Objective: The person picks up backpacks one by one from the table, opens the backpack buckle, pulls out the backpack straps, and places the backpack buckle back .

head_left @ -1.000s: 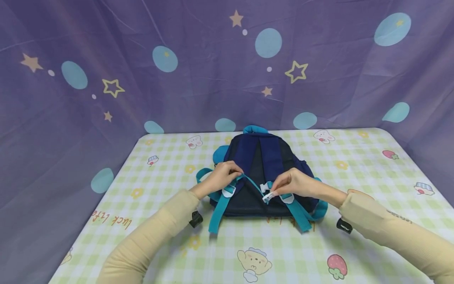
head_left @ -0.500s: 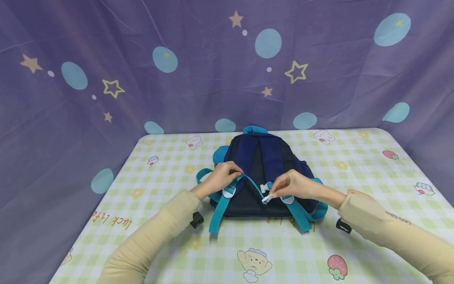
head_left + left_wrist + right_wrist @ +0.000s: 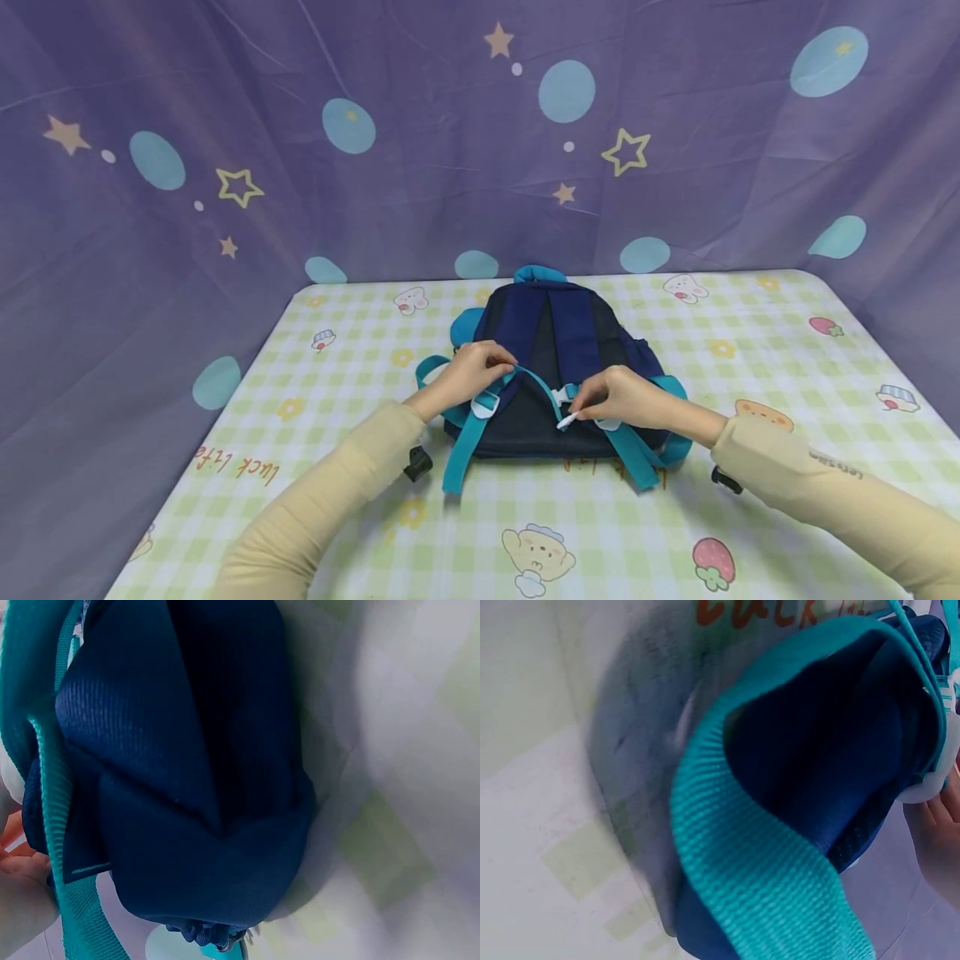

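Note:
A navy backpack lies on the table with its shoulder straps facing up. My left hand pinches a thin teal strap over the bag's left side. At that strap's lower end, my right hand holds a white buckle piece between thumb and fingers. Close behind it, a second white buckle piece sits on the right shoulder strap. In the left wrist view, the bag's side and teal webbing partly hide the hand. A wide teal strap loop fills the right wrist view.
Loose teal strap ends hang past the bag's near edge onto the checked tablecloth. White strap adjusters sit on both sides. Behind the table hangs a purple curtain with stars.
My right hand has dipped slightly and turned the white buckle piece, so less of it shows. The thin teal strap now bows more. My left hand has stayed nearly still.

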{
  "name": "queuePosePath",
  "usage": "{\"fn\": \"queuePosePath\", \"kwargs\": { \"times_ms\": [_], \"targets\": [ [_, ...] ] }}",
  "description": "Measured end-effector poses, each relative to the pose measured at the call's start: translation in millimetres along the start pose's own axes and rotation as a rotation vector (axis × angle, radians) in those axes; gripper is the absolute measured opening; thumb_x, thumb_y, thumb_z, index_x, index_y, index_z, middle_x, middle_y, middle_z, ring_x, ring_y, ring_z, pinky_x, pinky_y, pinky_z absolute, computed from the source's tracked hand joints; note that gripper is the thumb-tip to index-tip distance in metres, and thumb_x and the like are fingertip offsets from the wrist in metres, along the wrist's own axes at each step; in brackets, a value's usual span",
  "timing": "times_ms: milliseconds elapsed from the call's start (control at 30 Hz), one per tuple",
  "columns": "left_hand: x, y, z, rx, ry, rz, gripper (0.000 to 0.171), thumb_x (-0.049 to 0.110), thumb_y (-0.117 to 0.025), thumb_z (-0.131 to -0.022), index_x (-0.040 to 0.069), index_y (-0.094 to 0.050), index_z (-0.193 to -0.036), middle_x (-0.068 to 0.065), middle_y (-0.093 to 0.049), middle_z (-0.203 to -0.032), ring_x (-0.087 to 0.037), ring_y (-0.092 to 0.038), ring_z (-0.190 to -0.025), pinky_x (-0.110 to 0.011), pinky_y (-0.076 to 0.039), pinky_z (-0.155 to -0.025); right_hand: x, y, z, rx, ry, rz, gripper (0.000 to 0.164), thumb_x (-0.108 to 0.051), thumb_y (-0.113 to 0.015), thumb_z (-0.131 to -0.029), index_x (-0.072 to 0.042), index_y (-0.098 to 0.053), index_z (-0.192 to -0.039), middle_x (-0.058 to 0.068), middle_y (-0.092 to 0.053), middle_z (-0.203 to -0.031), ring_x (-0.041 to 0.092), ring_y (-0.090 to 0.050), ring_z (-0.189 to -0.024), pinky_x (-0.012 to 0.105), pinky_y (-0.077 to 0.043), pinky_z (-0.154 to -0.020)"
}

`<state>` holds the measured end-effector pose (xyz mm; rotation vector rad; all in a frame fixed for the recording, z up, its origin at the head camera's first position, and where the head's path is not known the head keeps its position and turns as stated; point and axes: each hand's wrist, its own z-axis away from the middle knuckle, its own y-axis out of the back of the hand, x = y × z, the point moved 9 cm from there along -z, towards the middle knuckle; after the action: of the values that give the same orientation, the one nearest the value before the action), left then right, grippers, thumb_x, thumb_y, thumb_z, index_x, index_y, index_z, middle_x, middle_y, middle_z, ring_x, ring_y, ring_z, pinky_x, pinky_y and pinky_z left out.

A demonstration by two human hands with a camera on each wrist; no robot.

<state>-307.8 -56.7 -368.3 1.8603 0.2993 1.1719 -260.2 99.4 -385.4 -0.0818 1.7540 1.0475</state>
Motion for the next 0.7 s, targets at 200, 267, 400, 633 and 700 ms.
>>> {"fn": "queuePosePath", "kwargs": {
  "times_ms": [200, 267, 400, 633, 700],
  "targets": [
    [0.0, -1.9, -1.2, -0.008, -0.004, 0.004, 0.014, 0.006, -0.065, -0.094, 0.000, -0.074, -0.102, -0.011, -0.070, -0.097, -0.022, -0.066, -0.086, -0.024, -0.053, -0.076, -0.1, 0.2, 2.0, 0.013, 0.000, 0.041, 0.007, 0.002, -0.072, -0.085, -0.002, -0.076, -0.088, 0.005, -0.074, -0.089, 0.009, -0.066, -0.078, 0.024, -0.053, -0.062],
    [0.3, -2.5, -1.5, -0.010, -0.008, 0.007, 0.013, 0.006, -0.066, -0.093, 0.000, -0.074, -0.102, -0.011, -0.070, -0.097, -0.022, -0.066, -0.085, -0.024, -0.052, -0.075, 0.1, 0.0, 2.4, 0.012, 0.000, 0.046, 0.007, 0.002, -0.072, -0.085, -0.001, -0.076, -0.090, 0.007, -0.074, -0.090, 0.012, -0.068, -0.080, 0.024, -0.054, -0.063],
    [3.2, -3.1, -1.6, -0.017, -0.030, 0.003, 0.013, 0.006, -0.066, -0.093, 0.001, -0.075, -0.100, -0.010, -0.071, -0.095, -0.020, -0.065, -0.083, -0.023, -0.052, -0.073, -0.5, 0.0, 2.0, 0.004, 0.006, 0.056, 0.008, 0.001, -0.072, -0.085, 0.001, -0.075, -0.092, 0.010, -0.073, -0.093, 0.019, -0.069, -0.085, 0.024, -0.055, -0.066],
    [8.1, -5.9, -1.9, -0.039, -0.043, 0.007, 0.012, 0.006, -0.067, -0.092, 0.001, -0.075, -0.099, -0.009, -0.071, -0.093, -0.018, -0.065, -0.081, -0.022, -0.052, -0.073, -3.0, 3.1, 5.2, -0.002, 0.005, 0.076, 0.012, -0.001, -0.074, -0.084, 0.002, -0.075, -0.095, 0.012, -0.073, -0.098, 0.028, -0.069, -0.095, 0.026, -0.056, -0.073],
    [8.4, -7.4, -1.9, -0.045, -0.045, 0.007, 0.012, 0.006, -0.067, -0.092, 0.002, -0.075, -0.099, -0.008, -0.071, -0.093, -0.018, -0.065, -0.082, -0.022, -0.052, -0.074, -3.5, 5.2, 7.4, 0.000, -0.003, 0.071, 0.012, -0.002, -0.074, -0.085, 0.002, -0.075, -0.096, 0.013, -0.073, -0.100, 0.030, -0.068, -0.096, 0.028, -0.056, -0.075]
  ]
}}
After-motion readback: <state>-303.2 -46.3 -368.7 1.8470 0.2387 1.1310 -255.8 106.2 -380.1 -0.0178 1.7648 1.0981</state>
